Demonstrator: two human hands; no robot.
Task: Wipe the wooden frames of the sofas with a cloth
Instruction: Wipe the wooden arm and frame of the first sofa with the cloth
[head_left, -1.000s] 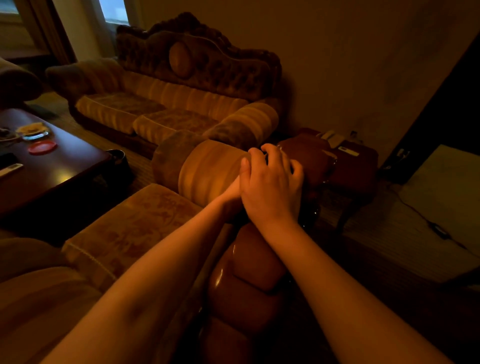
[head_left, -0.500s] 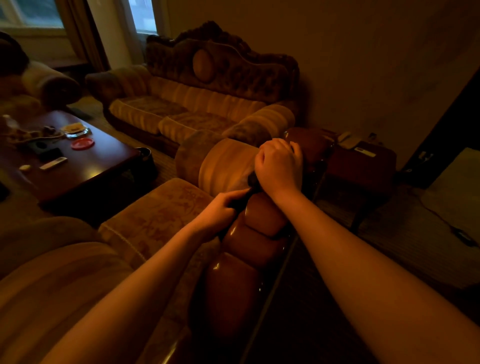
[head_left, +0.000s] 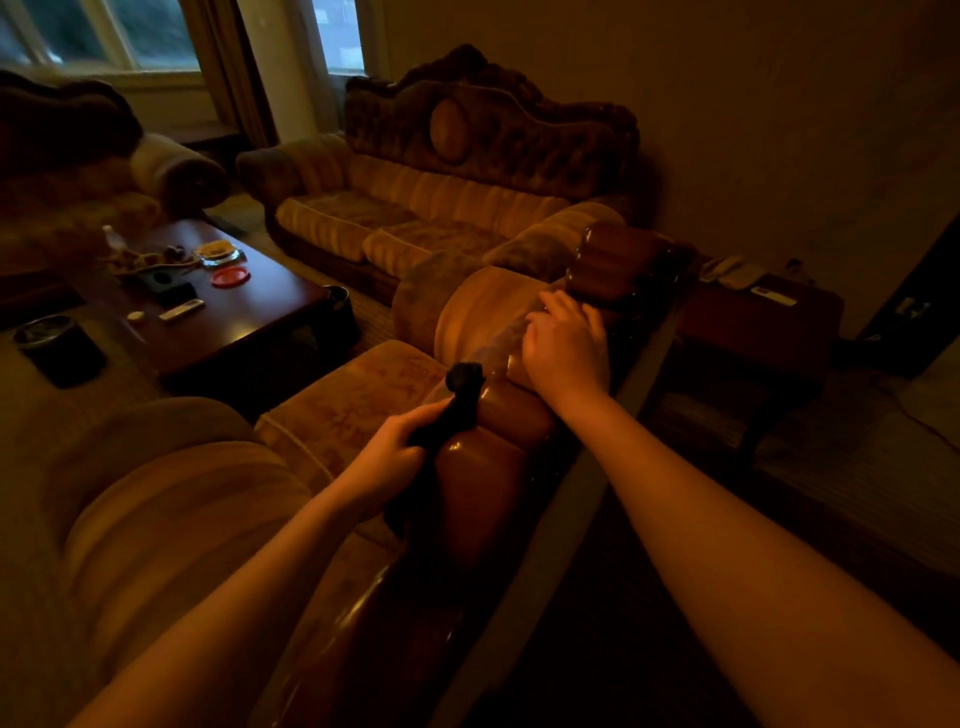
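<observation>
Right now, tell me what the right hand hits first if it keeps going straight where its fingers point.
The right hand points up along the sofa's wooden frame. First in line looks to be the glossy carved frame knob just beyond its fingertips, though depth is hard to judge.

Glossy reddish-brown wooden frame (head_left: 488, 467), lobed and shining in spots. Dark, seemingly black cloth (head_left: 457, 400), hard to judge in the dim amber light. Golden-tan striped upholstery on the near sofa (head_left: 171, 519), faintly floral on its seat cushion. Same gold ribbing on the far sofa (head_left: 415, 208), topped by dark brown tufted back with a tan oval. Deep red-brown coffee table (head_left: 249, 317), bright red round lid (head_left: 230, 276), white remote (head_left: 182, 310).
</observation>
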